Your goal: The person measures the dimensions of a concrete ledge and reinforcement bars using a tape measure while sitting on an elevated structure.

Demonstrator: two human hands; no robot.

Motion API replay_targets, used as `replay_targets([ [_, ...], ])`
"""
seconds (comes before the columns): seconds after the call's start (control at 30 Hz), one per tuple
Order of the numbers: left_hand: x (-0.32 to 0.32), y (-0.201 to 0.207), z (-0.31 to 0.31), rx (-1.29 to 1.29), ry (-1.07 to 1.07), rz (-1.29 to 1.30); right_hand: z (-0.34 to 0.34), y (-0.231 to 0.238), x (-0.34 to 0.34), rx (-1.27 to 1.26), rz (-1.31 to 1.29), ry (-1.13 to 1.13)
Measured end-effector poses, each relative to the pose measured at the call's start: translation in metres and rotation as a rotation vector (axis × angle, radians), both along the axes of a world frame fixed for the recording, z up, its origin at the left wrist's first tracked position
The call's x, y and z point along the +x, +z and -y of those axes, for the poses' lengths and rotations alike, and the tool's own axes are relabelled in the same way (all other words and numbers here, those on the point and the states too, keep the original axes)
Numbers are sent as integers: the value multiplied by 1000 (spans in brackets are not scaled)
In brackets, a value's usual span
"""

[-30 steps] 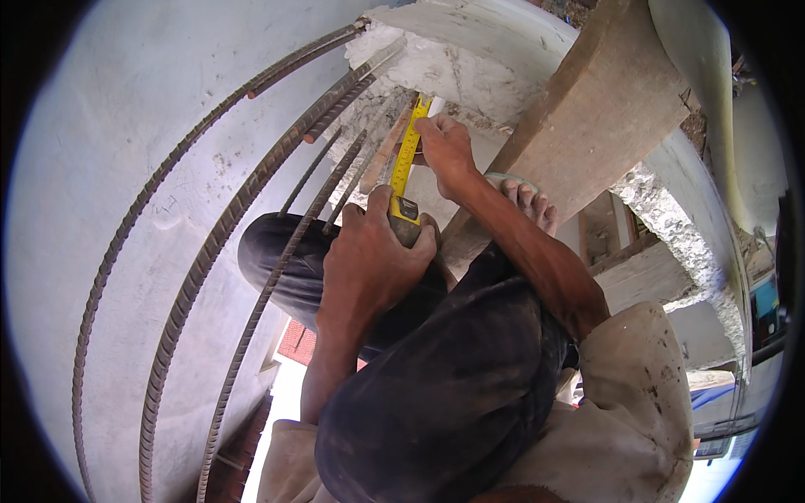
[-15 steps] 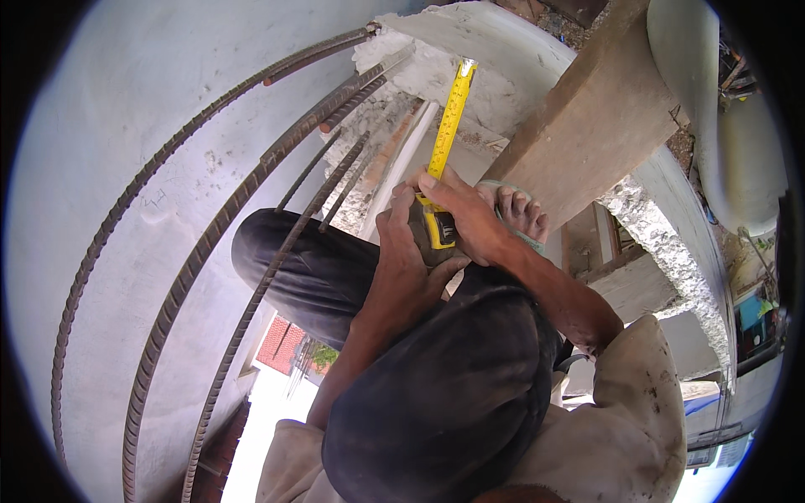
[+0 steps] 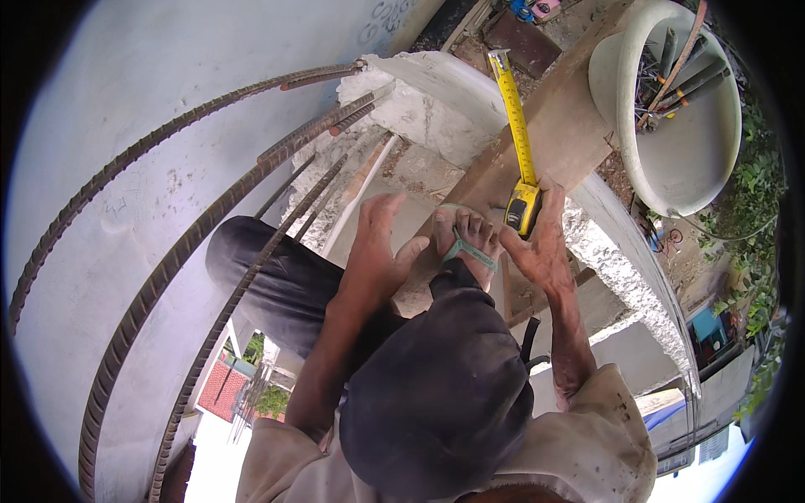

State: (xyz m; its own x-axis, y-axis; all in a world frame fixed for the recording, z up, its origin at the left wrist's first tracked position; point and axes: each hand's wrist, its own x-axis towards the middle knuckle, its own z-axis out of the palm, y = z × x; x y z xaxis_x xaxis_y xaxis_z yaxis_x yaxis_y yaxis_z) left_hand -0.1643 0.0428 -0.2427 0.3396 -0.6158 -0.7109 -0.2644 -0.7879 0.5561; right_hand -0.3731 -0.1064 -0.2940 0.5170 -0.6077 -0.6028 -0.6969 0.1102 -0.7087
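Note:
My right hand (image 3: 545, 245) grips a yellow and black tape measure (image 3: 521, 210) by its case, beside my right foot. Out of the case a length of yellow blade (image 3: 516, 126) sticks up and away, its metal hook at the far end touching nothing that I can make out. My left hand (image 3: 379, 243) is raised above my bent left knee, thumb and fingers apart, holding nothing. Between the two hands my foot (image 3: 471, 239) in a green-strapped sandal rests on a brown wooden plank (image 3: 560, 147).
Several ribbed steel bars (image 3: 189, 268) curve along the left, in front of a pale wall (image 3: 126, 92). Broken concrete (image 3: 419, 101) edges the far side and the right. A whitish bucket (image 3: 641, 168) with tools in it stands at the far right, near green leaves (image 3: 742, 285).
My hands have come apart. The right one has carried the tape measure to the right, while the left has let go and opened. The view has shifted, bringing the bucket's inside into sight.

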Motion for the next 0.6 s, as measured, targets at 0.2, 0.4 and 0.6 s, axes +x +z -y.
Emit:
replay_targets([
  [0.2, 2, -25, -24, -70, 1, 85, 9, -17, -16, -484, -189, 85],
  [0.4, -4, -40, -35, -20, -103, 84, 2, -34, -8, -620, -312, 57],
  [0.6, -5, -42, -36, 72, -170, 150, -2, -39, -6, -627, -309, -7],
])
